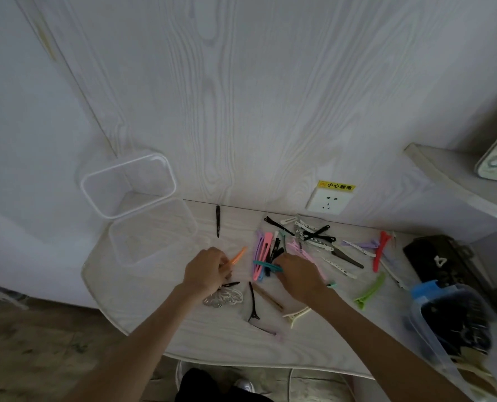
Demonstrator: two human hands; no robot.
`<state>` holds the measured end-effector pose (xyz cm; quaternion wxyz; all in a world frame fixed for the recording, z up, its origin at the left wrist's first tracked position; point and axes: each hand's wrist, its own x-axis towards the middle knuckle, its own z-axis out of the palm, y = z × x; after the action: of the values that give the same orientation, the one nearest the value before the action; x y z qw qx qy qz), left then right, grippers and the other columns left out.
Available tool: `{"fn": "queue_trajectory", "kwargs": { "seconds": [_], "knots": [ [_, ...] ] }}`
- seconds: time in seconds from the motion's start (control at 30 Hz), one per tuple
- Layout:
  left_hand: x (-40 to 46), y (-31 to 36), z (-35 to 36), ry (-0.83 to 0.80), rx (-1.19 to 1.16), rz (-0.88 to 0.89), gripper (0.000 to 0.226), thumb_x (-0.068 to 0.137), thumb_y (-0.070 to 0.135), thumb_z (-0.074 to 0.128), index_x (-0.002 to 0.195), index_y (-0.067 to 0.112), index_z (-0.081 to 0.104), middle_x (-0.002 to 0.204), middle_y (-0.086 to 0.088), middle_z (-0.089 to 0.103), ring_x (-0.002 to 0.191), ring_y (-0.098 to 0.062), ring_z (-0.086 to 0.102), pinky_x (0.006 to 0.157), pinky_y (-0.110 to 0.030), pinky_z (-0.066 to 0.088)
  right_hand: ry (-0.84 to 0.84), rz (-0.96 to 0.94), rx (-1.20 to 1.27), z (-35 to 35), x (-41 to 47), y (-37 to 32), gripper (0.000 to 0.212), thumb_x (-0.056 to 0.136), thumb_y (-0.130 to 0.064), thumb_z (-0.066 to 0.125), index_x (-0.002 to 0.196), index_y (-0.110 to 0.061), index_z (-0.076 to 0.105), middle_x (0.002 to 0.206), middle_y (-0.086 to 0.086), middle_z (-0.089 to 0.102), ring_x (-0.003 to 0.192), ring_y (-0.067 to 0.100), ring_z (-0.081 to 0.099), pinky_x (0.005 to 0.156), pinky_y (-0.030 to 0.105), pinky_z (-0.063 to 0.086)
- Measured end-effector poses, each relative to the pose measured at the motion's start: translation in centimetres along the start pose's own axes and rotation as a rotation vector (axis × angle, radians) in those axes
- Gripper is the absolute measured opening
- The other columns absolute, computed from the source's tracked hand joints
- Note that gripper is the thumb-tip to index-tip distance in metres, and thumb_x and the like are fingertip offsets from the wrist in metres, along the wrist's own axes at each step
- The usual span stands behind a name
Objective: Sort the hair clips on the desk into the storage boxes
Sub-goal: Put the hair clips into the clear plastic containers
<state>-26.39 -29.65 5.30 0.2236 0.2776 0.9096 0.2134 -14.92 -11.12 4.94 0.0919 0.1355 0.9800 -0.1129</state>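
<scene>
- A yellow label above the wall socket reads 小心触电.
- My left hand pinches an orange clip near the table's middle.
- My right hand lies curled on the heap of hair clips toward the back edge; I cannot tell whether it grips one.
- Two clear storage boxes sit at the back left corner.
- A blue-lidded box at the right edge is blurred, its dark contents unclear.
</scene>
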Motion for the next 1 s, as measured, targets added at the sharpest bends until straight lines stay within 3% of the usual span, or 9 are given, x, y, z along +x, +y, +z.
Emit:
{"fn": "queue_trajectory", "kwargs": {
  "seconds": [0.1, 0.2, 0.27, 0.4, 0.5, 0.63, 0.73, 0.87, 1.0],
  "knots": [
    [-0.9, -0.6, -1.4, 0.069, -0.186, 0.009, 0.020, 0.095, 0.035, 0.047, 0.102, 0.018, 0.054, 0.091, 0.014, 0.065, 0.078, -0.008, 0.065, 0.068, -0.027, 0.052, 0.013, 0.000, 0.053, 0.5, -0.4, 0.0, 0.021, 0.095, -0.018, 0.041, 0.112, -0.014, 0.054, 0.109, 0.002, 0.058, 0.096, 0.017, 0.055, 0.078, 0.027, 0.046],
    [-1.5, -1.1, -3.8, 0.184, -0.374, 0.022, 0.017, 0.095, 0.036, 0.046, 0.100, 0.019, 0.049, 0.088, 0.011, 0.065, 0.076, -0.011, 0.066, 0.066, -0.026, 0.050, 0.059, 0.032, 0.259, -0.8, 0.3, -0.6, 0.017, 0.097, -0.017, 0.039, 0.109, -0.009, 0.049, 0.079, -0.003, 0.052, 0.068, 0.013, 0.050, 0.067, 0.023, 0.043],
    [-1.7, -1.8, -5.5, 0.218, -0.522, -0.025, 0.014, 0.094, 0.034, 0.047, 0.096, 0.021, 0.051, 0.079, 0.006, 0.064, 0.065, -0.013, 0.062, 0.064, -0.030, 0.050, 0.045, 0.041, 0.505, -1.8, 1.4, -1.4, 0.010, 0.097, -0.015, 0.041, 0.102, -0.009, 0.047, 0.070, -0.007, 0.049, 0.061, 0.009, 0.051, 0.069, 0.018, 0.042],
    [-2.0, -4.3, -8.4, 0.265, -0.676, -0.119, 0.008, 0.093, 0.030, 0.051, 0.089, 0.025, 0.056, 0.072, 0.002, 0.060, 0.056, -0.010, 0.048, 0.047, -0.017, 0.040, -0.105, 0.156, 1.193, -4.4, 4.4, -4.1, 0.013, 0.094, -0.004, 0.046, 0.090, -0.015, 0.053, 0.074, 0.003, 0.057, 0.064, 0.010, 0.057, 0.063, 0.024, 0.045],
    [-1.9, -6.6, -9.4, 0.310, -0.758, -0.273, 0.009, 0.094, 0.026, 0.051, 0.089, 0.024, 0.058, 0.075, 0.004, 0.059, 0.060, -0.010, 0.046, 0.049, -0.020, 0.035, -0.374, 0.121, 1.462, -5.9, 6.0, -6.3, 0.023, 0.093, -0.002, 0.045, 0.109, -0.014, 0.056, 0.077, 0.003, 0.060, 0.069, 0.016, 0.054, 0.067, 0.026, 0.045],
    [-1.4, -9.0, -10.6, 0.371, -0.826, -0.510, 0.014, 0.093, 0.018, 0.049, 0.097, 0.017, 0.062, 0.092, -0.003, 0.060, 0.068, -0.011, 0.046, 0.052, -0.024, 0.033, -0.369, -0.003, 1.186, -5.9, 9.1, -11.1, 0.025, 0.092, -0.002, 0.047, 0.115, -0.012, 0.052, 0.086, 0.004, 0.061, 0.074, 0.014, 0.057, 0.066, 0.019, 0.048],
    [-1.6, -9.7, -11.6, 0.439, -0.812, -0.472, 0.017, 0.092, 0.008, 0.050, 0.100, 0.011, 0.065, 0.090, -0.007, 0.055, 0.082, -0.017, 0.047, 0.057, -0.021, 0.031, -0.209, -0.260, 0.752, -5.5, 11.2, -14.9, 0.026, 0.094, -0.008, 0.045, 0.118, -0.013, 0.053, 0.100, 0.008, 0.063, 0.089, 0.019, 0.060, 0.076, 0.027, 0.047],
    [-2.5, -11.7, -12.5, 0.439, -0.717, -0.413, 0.022, 0.089, 0.007, 0.053, 0.104, 0.015, 0.068, 0.089, -0.006, 0.060, 0.082, -0.019, 0.051, 0.070, -0.029, 0.036, -0.080, -0.524, 0.123, -4.9, 12.7, -18.4, 0.035, 0.095, -0.012, 0.039, 0.128, -0.022, 0.050, 0.121, 0.004, 0.060, 0.109, 0.023, 0.053, 0.091, 0.035, 0.039],
    [-2.5, -12.7, -13.1, 0.376, -0.612, -0.378, 0.025, 0.086, 0.007, 0.055, 0.106, 0.012, 0.069, 0.093, -0.004, 0.063, 0.089, -0.021, 0.055, 0.079, -0.030, 0.036, -0.162, -0.519, 0.098, -4.7, 13.3, -19.2, 0.045, 0.090, -0.013, 0.048, 0.133, -0.028, 0.046, 0.128, -0.001, 0.058, 0.116, 0.017, 0.052, 0.099, 0.030, 0.037]
  ]
}}
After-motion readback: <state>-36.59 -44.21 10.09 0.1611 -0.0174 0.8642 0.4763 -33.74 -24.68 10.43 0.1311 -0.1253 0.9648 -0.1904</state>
